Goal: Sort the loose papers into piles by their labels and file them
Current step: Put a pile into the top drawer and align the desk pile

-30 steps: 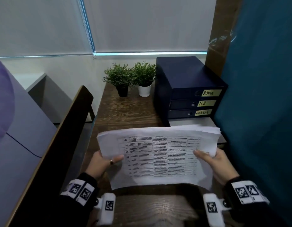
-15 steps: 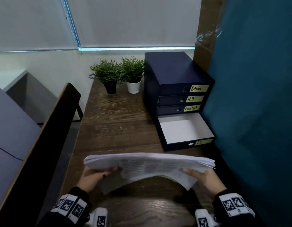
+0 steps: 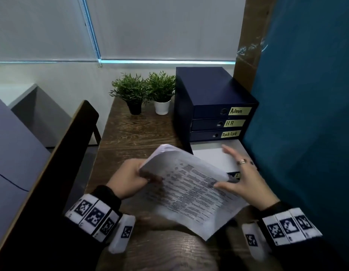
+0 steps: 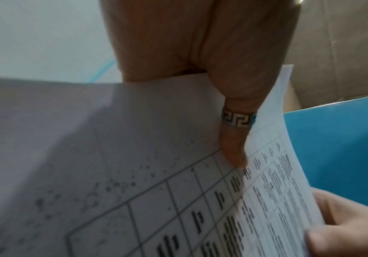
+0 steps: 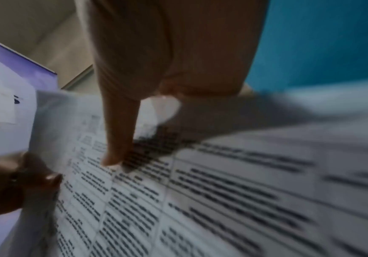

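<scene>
The print on the papers is smearing into dark bars — unreadable in every view. The left hand is hiding its fingers beneath the sheets. Just beyond the right hand, the open drawer is lying half covered, its label mostly hidden.

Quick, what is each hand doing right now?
Left hand: grips the stack of papers at its left edge.
Right hand: open, fingers spread, thumb touching the top sheet.
</scene>
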`<state>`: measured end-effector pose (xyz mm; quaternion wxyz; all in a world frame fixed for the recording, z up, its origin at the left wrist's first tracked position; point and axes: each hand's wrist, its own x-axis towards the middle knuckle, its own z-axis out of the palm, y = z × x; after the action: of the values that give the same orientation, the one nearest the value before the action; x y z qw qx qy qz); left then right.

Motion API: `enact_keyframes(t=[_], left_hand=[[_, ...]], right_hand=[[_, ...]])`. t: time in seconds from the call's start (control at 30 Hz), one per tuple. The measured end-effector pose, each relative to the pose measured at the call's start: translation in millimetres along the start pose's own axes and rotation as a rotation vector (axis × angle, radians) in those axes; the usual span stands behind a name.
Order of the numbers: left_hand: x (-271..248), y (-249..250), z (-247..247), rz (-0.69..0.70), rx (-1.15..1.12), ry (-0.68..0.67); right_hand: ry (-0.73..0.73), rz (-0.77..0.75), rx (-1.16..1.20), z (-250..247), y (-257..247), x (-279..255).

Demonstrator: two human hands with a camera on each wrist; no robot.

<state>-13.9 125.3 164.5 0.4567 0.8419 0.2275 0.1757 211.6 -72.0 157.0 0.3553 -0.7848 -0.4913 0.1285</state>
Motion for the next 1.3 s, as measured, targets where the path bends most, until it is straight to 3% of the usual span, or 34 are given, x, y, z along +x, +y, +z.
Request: enact_keyframes(t=[0.07,0.17,0.23,0.3,0.37,0.43,0.53,0.67,0.83,1.03,1.2,1.3], left_hand=[[11,17,4,0.075,0.061,-0.049],[19,29,-3,0.121,0.072,-0.033],[17,21,-16,0.065,-0.054,0.074],[10,7,-22,-0.015,-0.363,0.191],[7,-3,-9,-0.073,-0.658,0.227],[5,-2,18,-0.133,-0.786,0.215],[6,12,51,-0.177,-0.728,0.289],[6,21,60,-0.119,-0.683,0.392],[-7,15,81,-0.215,-0.716,0.143],[-8,13,85,-0.162,-0.655,0.117],[0,16,87,-0.211,-0.612,0.087],[13,28,68,-0.154,-0.465,0.056]], right_hand=[[-0.209,0.009,0.088,7,-6,8],[-0.259,0.103,0.210,12,-1,8],[-0.184,0.135,0.376,11,7,2],[-0.072,0.159,0.578,10,13,-8],[0.038,0.184,0.727,12,13,-18],[0.112,0.200,0.796,23,15,-25],[0.201,0.193,0.807,34,12,-30],[0.225,0.179,0.812,34,19,-38],[0.137,0.261,0.863,48,40,-54],[0.145,0.246,0.941,37,43,-50],[0.164,0.268,0.858,37,44,-54],[0.298,0.171,0.691,0,34,-42]])
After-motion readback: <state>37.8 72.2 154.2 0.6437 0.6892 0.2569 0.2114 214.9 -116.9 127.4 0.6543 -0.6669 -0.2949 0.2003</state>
